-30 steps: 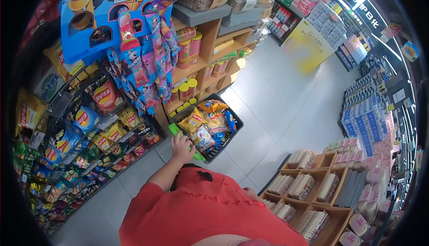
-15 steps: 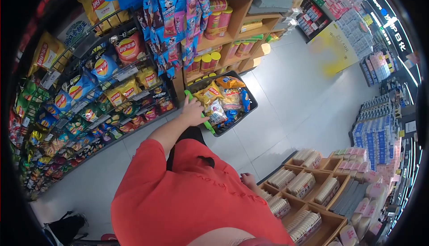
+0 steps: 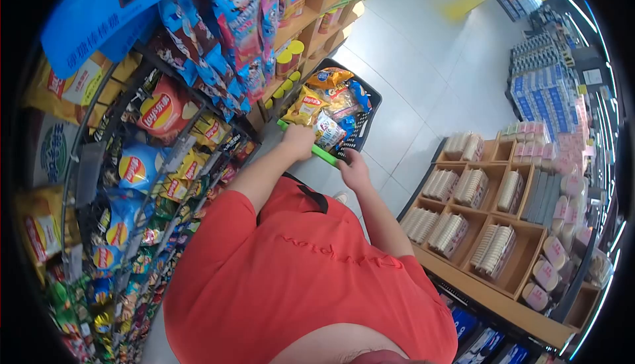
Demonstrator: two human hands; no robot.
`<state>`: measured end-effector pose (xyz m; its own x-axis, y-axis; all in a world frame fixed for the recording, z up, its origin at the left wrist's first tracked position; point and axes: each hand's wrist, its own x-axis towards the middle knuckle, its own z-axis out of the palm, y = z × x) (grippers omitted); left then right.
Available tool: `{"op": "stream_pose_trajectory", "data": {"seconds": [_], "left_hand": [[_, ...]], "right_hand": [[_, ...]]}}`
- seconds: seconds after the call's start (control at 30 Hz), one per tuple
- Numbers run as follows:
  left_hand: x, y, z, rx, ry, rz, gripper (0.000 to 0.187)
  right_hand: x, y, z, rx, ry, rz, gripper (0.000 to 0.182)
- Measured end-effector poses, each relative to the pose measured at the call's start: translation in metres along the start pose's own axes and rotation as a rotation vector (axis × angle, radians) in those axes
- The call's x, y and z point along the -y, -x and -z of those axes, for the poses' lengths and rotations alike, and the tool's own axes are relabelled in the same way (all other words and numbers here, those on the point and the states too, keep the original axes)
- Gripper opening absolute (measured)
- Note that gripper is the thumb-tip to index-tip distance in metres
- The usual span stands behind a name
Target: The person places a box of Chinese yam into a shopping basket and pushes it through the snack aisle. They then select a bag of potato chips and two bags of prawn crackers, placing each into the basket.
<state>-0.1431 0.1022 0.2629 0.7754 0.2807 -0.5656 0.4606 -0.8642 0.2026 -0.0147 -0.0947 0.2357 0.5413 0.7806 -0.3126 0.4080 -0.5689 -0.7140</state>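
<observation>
A black shopping basket [image 3: 372, 114] with a green handle [image 3: 324, 155] stands in front of me, filled with snack bags. My left hand [image 3: 301, 141] is wrapped round the left part of the handle. At its right end, my right hand [image 3: 354, 169] closes on the same bar; some of its fingers are hidden. Inside the basket lie a yellow chip bag [image 3: 307, 103], an orange bag [image 3: 331, 77], a white bag [image 3: 329, 131] and blue packets [image 3: 360, 95].
Racks of chip bags [image 3: 165, 109] rise close on my left, with hanging candy packs [image 3: 238, 20] above. A wooden display [image 3: 522, 245] of packed biscuit-like rows stands on the right. Tiled floor [image 3: 417, 79] runs ahead between the shelves toward stacked goods.
My right hand has come from beside my body up to the handle. The view has shifted closer to the chip racks, while my left hand keeps its hold.
</observation>
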Motion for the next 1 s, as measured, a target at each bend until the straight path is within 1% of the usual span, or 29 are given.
{"op": "stream_pose_trajectory", "data": {"seconds": [0.03, 0.07, 0.13, 0.17, 0.23, 0.3, 0.37, 0.5, 0.53, 0.57, 0.63, 0.67, 0.73, 0.77, 0.83, 0.87, 0.9, 0.97, 1.0], "left_hand": [[0.002, 0.005, 0.001, -0.001, 0.027, -0.015, 0.025], [0.004, 0.007, -0.004, -0.027, 0.038, -0.044, 0.025], [0.011, 0.011, -0.010, -0.042, 0.032, -0.099, 0.025], [0.010, 0.013, -0.008, -0.009, 0.039, -0.107, 0.025], [0.011, 0.017, -0.009, 0.022, 0.059, -0.144, 0.025], [0.012, 0.031, 0.006, 0.058, 0.080, -0.127, 0.024], [0.014, 0.038, -0.003, 0.055, 0.094, -0.146, 0.025], [0.019, 0.054, -0.012, 0.079, 0.086, -0.212, 0.026], [0.019, 0.057, -0.013, 0.117, 0.087, -0.210, 0.032], [0.019, 0.062, -0.011, 0.116, 0.080, -0.215, 0.032], [0.018, 0.072, 0.000, 0.268, -0.023, -0.304, 0.046], [0.017, 0.076, -0.001, 0.260, -0.029, -0.305, 0.046], [0.017, 0.086, -0.011, 0.371, -0.018, -0.351, 0.060], [0.017, 0.090, -0.020, 0.359, -0.024, -0.348, 0.060], [0.016, 0.104, -0.042, 0.415, 0.125, -0.363, 0.065], [0.013, 0.118, -0.046, 0.361, 0.146, -0.365, 0.064], [0.011, 0.132, -0.053, 0.360, 0.147, -0.361, 0.064], [0.006, 0.161, -0.064, 0.292, 0.217, -0.358, 0.063], [0.005, 0.175, -0.073, 0.260, 0.239, -0.362, 0.059]], "right_hand": [[0.020, -0.006, -0.013, 0.053, 0.026, 0.067, 0.038], [0.044, -0.005, -0.019, 0.048, 0.019, 0.049, 0.038], [0.084, 0.001, -0.023, 0.270, 0.355, 0.056, 0.037], [0.084, 0.003, -0.027, 0.255, 0.349, 0.035, 0.037], [0.079, 0.009, -0.027, 0.294, 0.326, -0.025, 0.036], [0.079, 0.016, -0.024, 0.284, 0.292, -0.041, 0.036], [0.080, 0.027, -0.032, 0.270, 0.228, 0.032, 0.035], [0.086, 0.050, -0.042, 0.215, 0.175, 0.032, 0.039], [0.086, 0.055, -0.042, 0.242, 0.154, 0.004, 0.039], [0.087, 0.062, -0.042, 0.234, 0.152, 0.001, 0.039], [0.089, 0.072, -0.041, 0.283, 0.082, 0.022, 0.030], [0.089, 0.077, -0.041, 0.275, 0.084, 0.027, 0.030], [0.087, 0.089, -0.042, 0.400, 0.074, 0.019, 0.035], [0.085, 0.097, -0.044, 0.391, 0.078, 0.030, 0.035], [0.081, 0.113, -0.047, 0.476, 0.001, 0.003, 0.039], [0.082, 0.121, -0.043, 0.558, -0.085, -0.046, 0.043], [0.082, 0.131, -0.045, 0.562, -0.085, -0.043, 0.043], [0.082, 0.155, -0.051, 0.596, -0.130, -0.054, 0.046], [0.082, 0.172, -0.057, 0.550, -0.138, -0.071, 0.049]]}}
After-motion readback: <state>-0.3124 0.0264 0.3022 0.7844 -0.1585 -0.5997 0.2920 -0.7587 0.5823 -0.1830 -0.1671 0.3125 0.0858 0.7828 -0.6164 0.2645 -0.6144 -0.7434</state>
